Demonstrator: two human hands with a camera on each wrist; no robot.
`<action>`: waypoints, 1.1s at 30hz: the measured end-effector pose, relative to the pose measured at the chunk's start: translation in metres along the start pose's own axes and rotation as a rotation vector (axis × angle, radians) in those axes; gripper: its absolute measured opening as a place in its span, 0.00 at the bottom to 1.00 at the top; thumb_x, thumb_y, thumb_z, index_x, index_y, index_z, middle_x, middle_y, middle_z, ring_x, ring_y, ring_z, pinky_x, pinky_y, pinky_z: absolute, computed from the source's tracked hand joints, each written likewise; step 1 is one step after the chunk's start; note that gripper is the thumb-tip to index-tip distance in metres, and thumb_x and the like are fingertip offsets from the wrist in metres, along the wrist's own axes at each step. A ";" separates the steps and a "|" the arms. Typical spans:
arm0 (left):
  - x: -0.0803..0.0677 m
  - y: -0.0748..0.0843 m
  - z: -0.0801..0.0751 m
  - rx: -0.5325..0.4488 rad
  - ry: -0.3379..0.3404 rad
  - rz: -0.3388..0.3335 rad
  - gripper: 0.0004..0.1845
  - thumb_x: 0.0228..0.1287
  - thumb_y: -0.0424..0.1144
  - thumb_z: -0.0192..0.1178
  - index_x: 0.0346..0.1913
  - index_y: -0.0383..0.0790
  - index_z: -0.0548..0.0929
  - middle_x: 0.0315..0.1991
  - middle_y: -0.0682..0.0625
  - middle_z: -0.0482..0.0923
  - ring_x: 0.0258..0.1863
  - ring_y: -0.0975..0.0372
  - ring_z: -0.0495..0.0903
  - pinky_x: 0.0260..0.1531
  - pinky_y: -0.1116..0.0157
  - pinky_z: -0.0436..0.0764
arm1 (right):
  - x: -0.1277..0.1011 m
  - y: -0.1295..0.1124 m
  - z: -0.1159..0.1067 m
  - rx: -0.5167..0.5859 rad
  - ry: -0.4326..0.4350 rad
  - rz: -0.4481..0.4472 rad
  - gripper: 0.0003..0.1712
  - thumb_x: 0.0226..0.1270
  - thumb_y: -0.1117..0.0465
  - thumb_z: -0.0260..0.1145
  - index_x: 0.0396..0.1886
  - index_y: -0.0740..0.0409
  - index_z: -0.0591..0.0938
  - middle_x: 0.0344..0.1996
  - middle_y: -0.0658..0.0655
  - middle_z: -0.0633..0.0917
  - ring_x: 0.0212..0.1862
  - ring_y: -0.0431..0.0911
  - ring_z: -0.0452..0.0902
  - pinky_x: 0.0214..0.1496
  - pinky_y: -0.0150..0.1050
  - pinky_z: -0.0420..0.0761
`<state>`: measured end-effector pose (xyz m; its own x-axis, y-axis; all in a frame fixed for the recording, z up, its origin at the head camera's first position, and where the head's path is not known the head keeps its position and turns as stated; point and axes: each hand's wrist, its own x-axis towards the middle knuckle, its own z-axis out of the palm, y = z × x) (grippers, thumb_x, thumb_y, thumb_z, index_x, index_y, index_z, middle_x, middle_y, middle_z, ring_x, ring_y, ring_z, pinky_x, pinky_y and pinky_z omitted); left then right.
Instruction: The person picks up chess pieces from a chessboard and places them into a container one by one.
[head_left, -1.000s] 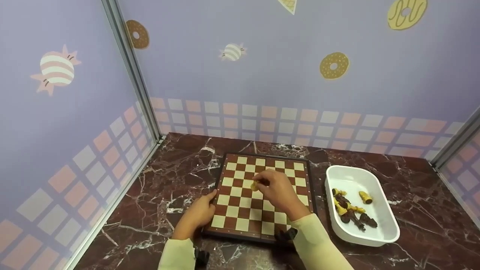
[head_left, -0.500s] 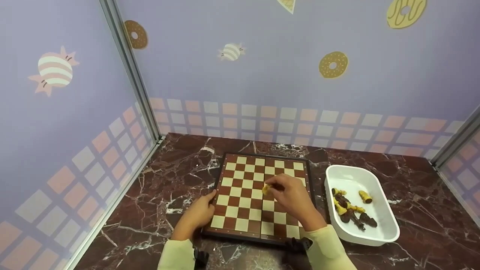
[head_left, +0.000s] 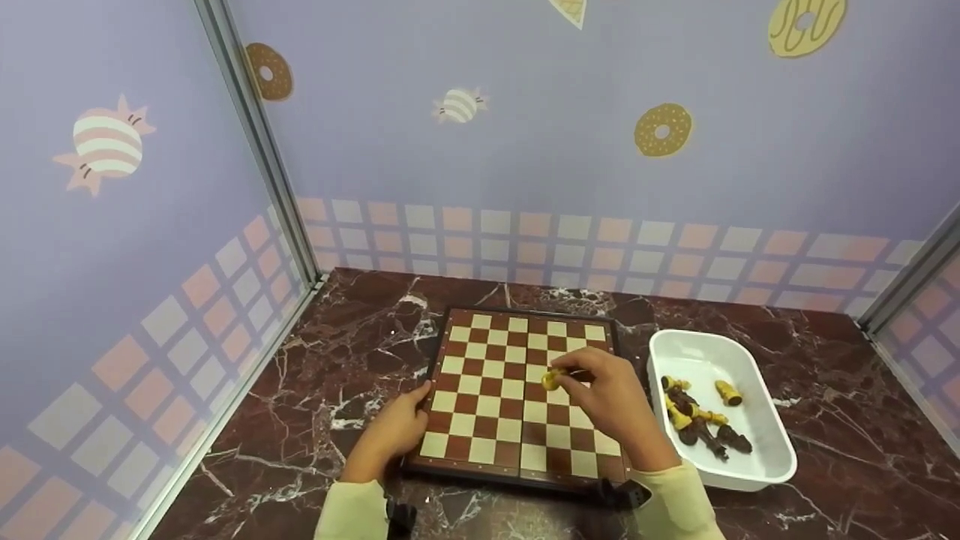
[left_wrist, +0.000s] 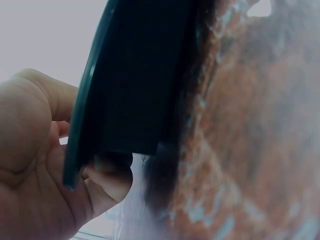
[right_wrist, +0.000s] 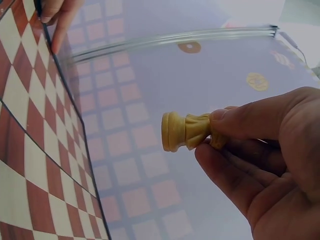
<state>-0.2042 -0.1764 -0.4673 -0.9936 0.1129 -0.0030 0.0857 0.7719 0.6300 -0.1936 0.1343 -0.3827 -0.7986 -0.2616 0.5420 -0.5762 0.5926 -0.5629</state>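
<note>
A brown-and-cream chessboard (head_left: pixel 481 406) lies on the marble table in the head view. My left hand (head_left: pixel 394 426) grips its left edge, thumb on one side and fingers curled beneath the rim, as the left wrist view shows. Above the right half of the board, my right hand (head_left: pixel 613 391) pinches a yellow chess piece (right_wrist: pixel 176 131) between thumb and fingers. The piece has a round base and a carved body; its top is partly covered by the fingertips. In the right wrist view its base points away from the hand, apart from the board.
To the right of the board stands a white plastic tray (head_left: pixel 776 461) holding several yellow and dark brown chess pieces (head_left: pixel 705 424). Patterned walls (head_left: pixel 480 165) close off the back and sides of the marble table (head_left: pixel 300 420).
My right hand has moved right across the board with the yellow chess piece, from near its middle to above its right half. The left hand stays on the board's edge.
</note>
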 end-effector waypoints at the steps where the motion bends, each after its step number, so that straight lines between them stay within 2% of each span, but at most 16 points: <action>1: 0.000 0.000 0.000 0.002 -0.002 0.000 0.31 0.62 0.30 0.49 0.70 0.35 0.67 0.61 0.30 0.73 0.53 0.47 0.79 0.52 0.48 0.76 | 0.000 0.000 -0.002 -0.008 0.007 0.004 0.10 0.54 0.67 0.73 0.37 0.52 0.88 0.33 0.45 0.86 0.35 0.39 0.84 0.39 0.33 0.83; 4: 0.001 0.000 0.000 0.007 -0.011 -0.004 0.31 0.62 0.29 0.49 0.71 0.35 0.66 0.61 0.30 0.73 0.51 0.49 0.79 0.50 0.49 0.77 | -0.002 0.003 -0.009 -0.029 0.019 0.021 0.10 0.54 0.65 0.73 0.37 0.51 0.88 0.33 0.45 0.86 0.34 0.38 0.84 0.38 0.32 0.83; 7: 0.001 0.000 0.001 0.010 -0.021 -0.005 0.31 0.62 0.30 0.49 0.71 0.36 0.66 0.61 0.30 0.73 0.42 0.54 0.80 0.43 0.54 0.77 | -0.004 0.005 -0.015 -0.022 0.024 0.043 0.09 0.55 0.65 0.73 0.37 0.51 0.88 0.34 0.46 0.86 0.35 0.38 0.84 0.39 0.32 0.83; 10: 0.002 0.000 0.000 -0.013 -0.043 -0.019 0.31 0.63 0.30 0.47 0.72 0.37 0.64 0.57 0.28 0.76 0.25 0.57 0.73 0.31 0.58 0.74 | -0.005 0.008 -0.020 -0.010 0.032 0.055 0.09 0.56 0.66 0.72 0.37 0.52 0.88 0.35 0.46 0.86 0.36 0.39 0.84 0.39 0.32 0.83; 12: 0.002 0.000 0.000 -0.018 -0.041 -0.015 0.31 0.63 0.29 0.47 0.72 0.36 0.64 0.56 0.28 0.76 0.23 0.58 0.71 0.29 0.60 0.72 | -0.004 0.010 -0.024 -0.016 0.047 0.056 0.09 0.56 0.66 0.72 0.37 0.52 0.88 0.34 0.46 0.87 0.35 0.39 0.84 0.39 0.32 0.83; 14: 0.002 0.000 0.000 -0.031 -0.039 -0.016 0.31 0.63 0.29 0.47 0.72 0.36 0.64 0.57 0.28 0.76 0.25 0.57 0.73 0.30 0.59 0.73 | -0.004 0.012 -0.027 -0.018 0.063 0.053 0.09 0.55 0.66 0.73 0.37 0.53 0.88 0.34 0.46 0.87 0.33 0.39 0.84 0.37 0.31 0.82; 17: 0.001 -0.001 0.000 -0.021 -0.017 0.005 0.31 0.62 0.29 0.48 0.71 0.34 0.65 0.62 0.30 0.72 0.39 0.55 0.78 0.40 0.57 0.75 | -0.004 0.015 -0.032 -0.015 0.092 0.040 0.10 0.54 0.66 0.73 0.38 0.54 0.88 0.34 0.48 0.87 0.32 0.39 0.84 0.36 0.31 0.82; 23: 0.001 -0.002 0.000 -0.026 -0.017 0.003 0.31 0.62 0.28 0.48 0.71 0.33 0.65 0.62 0.29 0.72 0.35 0.53 0.78 0.36 0.57 0.75 | -0.004 0.022 -0.045 -0.036 0.143 0.056 0.13 0.51 0.67 0.75 0.38 0.55 0.88 0.34 0.49 0.88 0.34 0.39 0.82 0.39 0.32 0.82; 27: 0.001 -0.002 0.001 -0.019 -0.007 0.008 0.31 0.61 0.28 0.48 0.70 0.32 0.66 0.61 0.29 0.72 0.48 0.51 0.79 0.46 0.52 0.77 | -0.005 0.026 -0.054 -0.015 0.163 0.104 0.12 0.52 0.67 0.74 0.39 0.55 0.88 0.34 0.50 0.88 0.35 0.36 0.81 0.39 0.27 0.80; 30: 0.001 -0.002 0.001 -0.024 -0.009 0.013 0.31 0.61 0.28 0.48 0.70 0.32 0.66 0.61 0.29 0.72 0.51 0.49 0.78 0.49 0.51 0.76 | -0.006 0.030 -0.060 0.024 0.178 0.155 0.12 0.52 0.66 0.74 0.39 0.57 0.88 0.35 0.52 0.88 0.36 0.36 0.82 0.38 0.25 0.80; 33: 0.002 -0.001 0.001 -0.026 -0.011 0.013 0.31 0.61 0.28 0.48 0.70 0.31 0.66 0.62 0.29 0.71 0.52 0.49 0.78 0.47 0.52 0.76 | -0.007 0.035 -0.065 0.045 0.188 0.199 0.12 0.53 0.66 0.74 0.40 0.57 0.88 0.37 0.54 0.89 0.37 0.36 0.83 0.37 0.25 0.80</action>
<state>-0.2062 -0.1767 -0.4688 -0.9915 0.1298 -0.0031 0.0966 0.7536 0.6503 -0.1971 0.2067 -0.3658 -0.8527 0.0052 0.5224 -0.4221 0.5823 -0.6948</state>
